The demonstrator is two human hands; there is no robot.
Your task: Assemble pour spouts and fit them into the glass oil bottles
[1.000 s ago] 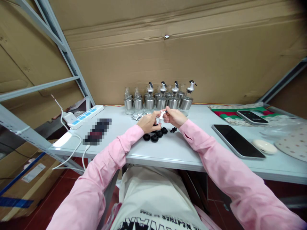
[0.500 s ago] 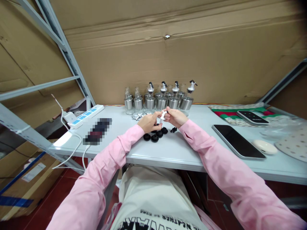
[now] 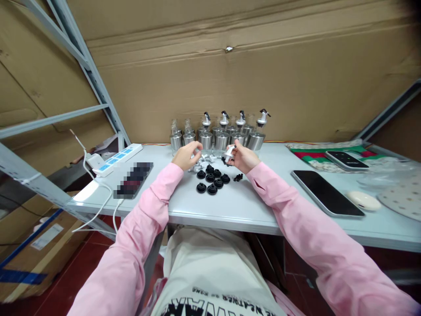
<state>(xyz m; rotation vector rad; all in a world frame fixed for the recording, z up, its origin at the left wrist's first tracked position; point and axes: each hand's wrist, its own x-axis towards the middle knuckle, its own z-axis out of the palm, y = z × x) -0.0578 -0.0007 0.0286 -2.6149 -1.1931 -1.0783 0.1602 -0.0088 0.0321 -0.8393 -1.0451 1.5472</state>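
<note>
My right hand (image 3: 245, 159) pinches a white pourer spout (image 3: 230, 152) above the table. My left hand (image 3: 187, 156) hovers at the left, its fingers loosely bent and apart, with nothing visible in them. Beside it lie several loose white spout pieces (image 3: 207, 159), partly hidden by the hand. In front of both hands sit several round black stoppers (image 3: 209, 177) in a cluster. A few small black pieces (image 3: 238, 177) lie right of the stoppers, below my right hand.
Behind my hands stand rows of glass-and-steel bottles (image 3: 221, 140), some topped with a pourer (image 3: 224, 118). At the left are a power strip (image 3: 120, 159) and a blurred phone-like device (image 3: 134, 180). A dark-screened tablet (image 3: 325, 193) and a white oval object (image 3: 363, 200) lie right.
My left hand has parted from the white spout and moved left toward the loose white pieces. My right hand keeps the spout. The black stoppers are now uncovered.
</note>
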